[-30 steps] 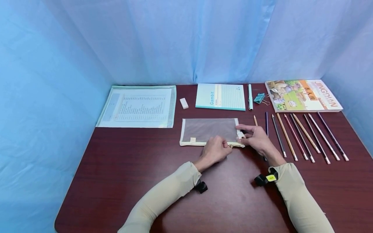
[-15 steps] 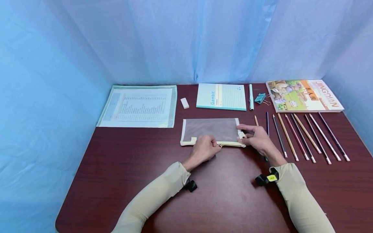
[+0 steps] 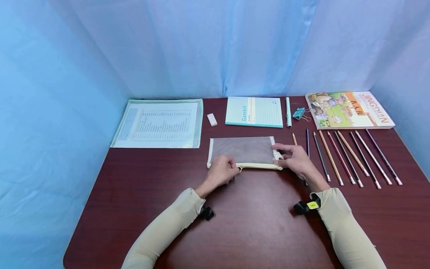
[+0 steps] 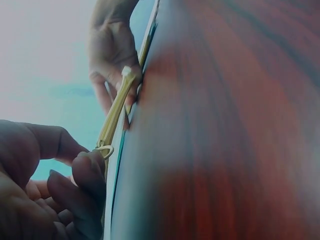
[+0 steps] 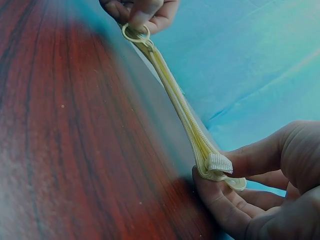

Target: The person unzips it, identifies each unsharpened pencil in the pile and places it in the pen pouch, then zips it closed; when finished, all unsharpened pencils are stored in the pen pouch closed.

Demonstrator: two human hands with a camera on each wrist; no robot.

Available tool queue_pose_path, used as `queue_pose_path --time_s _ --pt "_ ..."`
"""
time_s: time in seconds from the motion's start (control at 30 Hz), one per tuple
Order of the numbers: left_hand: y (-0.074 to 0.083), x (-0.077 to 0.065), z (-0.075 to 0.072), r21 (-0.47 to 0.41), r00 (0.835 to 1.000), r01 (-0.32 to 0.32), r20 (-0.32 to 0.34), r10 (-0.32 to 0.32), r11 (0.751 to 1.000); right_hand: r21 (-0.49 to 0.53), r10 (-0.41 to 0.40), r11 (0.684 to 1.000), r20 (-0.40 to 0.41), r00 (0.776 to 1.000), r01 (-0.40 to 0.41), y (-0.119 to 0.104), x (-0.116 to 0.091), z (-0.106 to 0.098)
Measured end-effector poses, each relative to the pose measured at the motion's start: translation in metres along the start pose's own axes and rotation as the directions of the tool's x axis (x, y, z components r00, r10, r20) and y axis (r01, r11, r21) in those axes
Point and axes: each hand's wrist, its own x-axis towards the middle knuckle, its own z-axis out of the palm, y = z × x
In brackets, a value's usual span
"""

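Note:
A mesh zipper pouch with pale yellow trim lies on the table, its zipper along the near edge. My left hand pinches the ring-shaped zipper pull near the pouch's left end. At the right end, my right hand pinches the pouch's corner by a small fabric tab between thumb and fingers. Between the two hands the zipper edge runs taut, its two sides parted in the right wrist view. The left hand hides the pouch's near left part in the head view.
Several pencils lie in a row right of the pouch. Behind are a notebook, a white eraser, a pen, a teal binder clip and a picture book. A document pouch lies at the left.
My left hand has slid leftward along the pouch's near edge with the zipper pull, from near the right end toward the left end. The right hand keeps its hold on the corner.

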Motion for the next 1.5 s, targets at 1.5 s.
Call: queue_pose_path --time_s 1.5 --pt "-0.063 -0.017 -0.093 0.018 0.988 0.095 0.12 -0.096 0.995 0.0 0.026 1.0 0.009 1.0 -0.026 0.002 0.003 -0.001"
